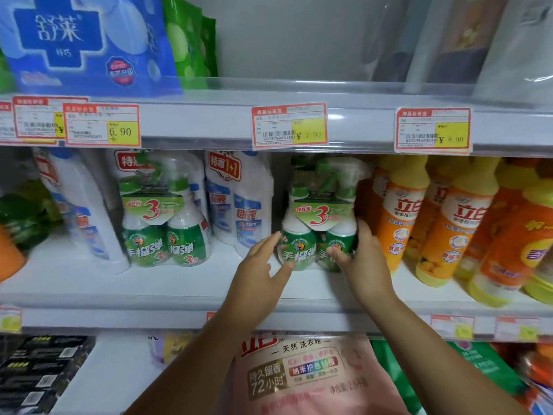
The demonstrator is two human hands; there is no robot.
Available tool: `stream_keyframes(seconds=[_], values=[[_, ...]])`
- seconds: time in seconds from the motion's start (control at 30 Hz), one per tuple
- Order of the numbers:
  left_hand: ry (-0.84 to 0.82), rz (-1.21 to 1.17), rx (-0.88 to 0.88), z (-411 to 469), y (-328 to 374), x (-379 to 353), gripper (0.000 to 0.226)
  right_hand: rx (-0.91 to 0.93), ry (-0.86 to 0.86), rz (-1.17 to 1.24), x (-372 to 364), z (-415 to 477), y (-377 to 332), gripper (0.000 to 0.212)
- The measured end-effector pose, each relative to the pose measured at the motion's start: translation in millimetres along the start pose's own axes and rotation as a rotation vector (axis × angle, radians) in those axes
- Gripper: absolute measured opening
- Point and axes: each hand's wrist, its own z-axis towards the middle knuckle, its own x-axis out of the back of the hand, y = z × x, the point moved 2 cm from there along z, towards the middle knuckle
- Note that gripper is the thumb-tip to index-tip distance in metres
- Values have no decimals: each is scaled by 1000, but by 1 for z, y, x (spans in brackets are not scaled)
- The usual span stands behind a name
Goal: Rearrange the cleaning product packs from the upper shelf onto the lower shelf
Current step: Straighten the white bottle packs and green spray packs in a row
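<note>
A twin pack of green-and-white spray cleaner bottles point(321, 217) stands on the middle shelf point(179, 283), just left of the orange bottles. My left hand point(260, 265) cups its left bottle, with fingers along the side and the thumb at the lower front. My right hand point(362, 259) wraps the right bottle, thumb in front. The pack's base seems to rest on the shelf. A second, identical twin pack point(163, 223) stands further left on the same shelf, untouched.
White bottle twin packs point(239, 202) stand between the two green packs. Orange dish-soap bottles point(449, 223) crowd the right. A pink laundry powder bag point(311, 378) lies on the shelf below. A blue pack point(80, 43) and green packs point(191, 40) sit on the top shelf.
</note>
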Motion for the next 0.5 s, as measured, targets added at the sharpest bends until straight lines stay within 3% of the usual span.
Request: stream_keyframes(seconds=[0.17,0.5], values=[[39,152,-14,4,-14,14,55,-17,21,-44,-10,19,-1,72],[53,210,-27,7,-19,20,58,-30,60,-21,-23,33,5,69]])
